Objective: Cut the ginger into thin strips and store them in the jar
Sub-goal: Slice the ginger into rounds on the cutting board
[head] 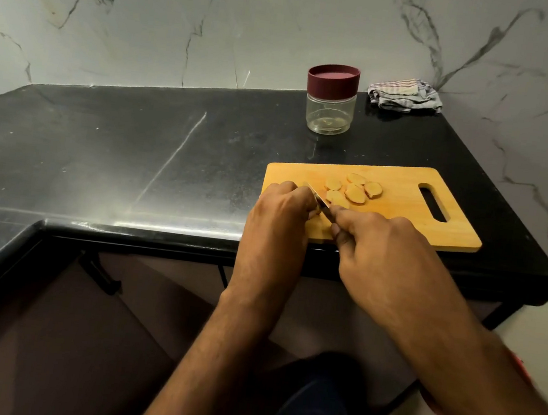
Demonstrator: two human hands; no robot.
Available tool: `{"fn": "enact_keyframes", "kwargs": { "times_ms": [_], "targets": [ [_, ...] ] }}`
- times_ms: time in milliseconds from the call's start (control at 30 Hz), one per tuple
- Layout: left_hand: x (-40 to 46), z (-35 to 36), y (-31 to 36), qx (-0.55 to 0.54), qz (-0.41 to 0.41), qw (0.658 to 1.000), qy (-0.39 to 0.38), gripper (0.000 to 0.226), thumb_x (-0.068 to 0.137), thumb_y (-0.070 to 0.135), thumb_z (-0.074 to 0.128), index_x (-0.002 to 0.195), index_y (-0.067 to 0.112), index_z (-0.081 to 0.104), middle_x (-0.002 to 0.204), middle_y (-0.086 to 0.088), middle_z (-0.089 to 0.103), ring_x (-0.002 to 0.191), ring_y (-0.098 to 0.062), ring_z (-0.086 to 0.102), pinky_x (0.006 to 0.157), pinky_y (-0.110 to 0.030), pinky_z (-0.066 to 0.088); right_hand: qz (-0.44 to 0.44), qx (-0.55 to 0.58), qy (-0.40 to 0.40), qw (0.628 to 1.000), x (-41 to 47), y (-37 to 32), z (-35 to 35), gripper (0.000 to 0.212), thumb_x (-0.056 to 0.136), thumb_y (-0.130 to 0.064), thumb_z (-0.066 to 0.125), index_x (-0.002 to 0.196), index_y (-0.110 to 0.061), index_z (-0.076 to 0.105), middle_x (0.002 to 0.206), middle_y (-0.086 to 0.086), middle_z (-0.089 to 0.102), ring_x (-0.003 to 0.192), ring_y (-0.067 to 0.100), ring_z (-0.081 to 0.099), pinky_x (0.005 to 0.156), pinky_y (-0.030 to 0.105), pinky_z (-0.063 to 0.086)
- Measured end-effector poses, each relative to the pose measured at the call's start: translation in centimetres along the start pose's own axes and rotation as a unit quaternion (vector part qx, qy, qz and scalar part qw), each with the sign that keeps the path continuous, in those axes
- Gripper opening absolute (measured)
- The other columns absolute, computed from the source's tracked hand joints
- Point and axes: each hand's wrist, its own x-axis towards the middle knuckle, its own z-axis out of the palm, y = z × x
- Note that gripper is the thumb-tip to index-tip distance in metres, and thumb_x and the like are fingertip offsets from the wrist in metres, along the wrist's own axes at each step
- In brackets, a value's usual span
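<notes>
Black bench (134, 155) sitting vs marble wall. Right hand (381, 248) gripping knife (316, 198); left hand (283, 208) is curling over ginger, hiding it, grip unclear.

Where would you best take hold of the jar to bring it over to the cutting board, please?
Grip the jar around its clear body, just below the maroon lid, coming from the front, the side facing the cutting board. It stands upright on the counter and its round wall suits a wrapping hand. The wall lies behind it and the folded cloth to its right, so the front seems freest.
</notes>
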Motion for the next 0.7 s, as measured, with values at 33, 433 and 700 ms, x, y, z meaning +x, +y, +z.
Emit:
{"fn": "enact_keyframes", "kwargs": {
  "times_ms": [33, 433, 700],
  "targets": [
    [0.1, 0.0, 0.1, 0.001, 0.001, 1.0, 0.001, 0.02, 0.085, -0.009, 0.064, 0.075, 0.008, 0.064, 0.073, -0.003, 0.056, 0.068, -0.018, 0.051, 0.055, -0.037, 0.045, 0.006, -0.008, -0.011, 1.0, 0.2, -0.1, -0.1, 0.038, 0.098, -0.026, 0.049, 0.135, -0.036, 0.047, 0.097, -0.003, 0.057, 0.08, 0.01, 0.054, 0.059, 0.021, 0.043],
    [0.1, 0.1, -0.3, -0.008, -0.001, 1.0, 0.005, 0.018, 0.086, -0.008, 0.065, 0.076, 0.008, 0.066, 0.076, -0.005, 0.06, 0.071, -0.02, 0.055, 0.06, -0.041, 0.05, 0.015, -0.065, -0.095, 0.993, 1.3, -0.5, -0.6, 0.04, 0.097, -0.022, 0.052, 0.135, -0.031, 0.045, 0.103, 0.0, 0.056, 0.091, 0.016, 0.055, 0.07, 0.028, 0.05],
    [0.2, 0.0, 0.0, 0.017, 0.0, 1.0, -0.001, 0.016, 0.087, -0.006, 0.066, 0.077, 0.007, 0.068, 0.075, -0.004, 0.057, 0.069, -0.018, 0.052, 0.054, -0.032, 0.042, 0.014, -0.065, -0.064, 0.996, 1.4, -0.7, 0.0, 0.04, 0.096, -0.023, 0.051, 0.135, -0.031, 0.046, 0.093, -0.002, 0.048, 0.081, 0.014, 0.047, 0.066, 0.026, 0.043]
  ]
}}
